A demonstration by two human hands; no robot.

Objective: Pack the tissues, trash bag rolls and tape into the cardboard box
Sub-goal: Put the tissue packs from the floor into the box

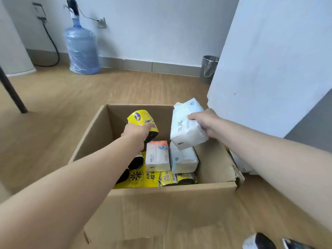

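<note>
The left grip (138, 131), fingers curled round a yellow trash bag roll (142, 119) over the far left of the cardboard box (172, 194), holds only its near end, so the slick wrap could slip. The right grip (204, 123) clutches a tissue pack (186, 130) above the box's right side; dropped askew, it might wedge on packs below. Inside lie yellow trash bag packs (143, 177) near-left, then two tissue packs (157, 157) side by side.

Pale bluish-white walls (161, 24) meet a grey skirting board (136, 65) above a light wood-plank floor (89, 92). Far left, a blue water jug (81, 49) (wrapped in clear film, pump on top) stands against the wall. Far right, a lined mesh bin (209, 68) sits beside a white panel (269, 60). A dark leg (12, 92) slants at the left edge.
</note>
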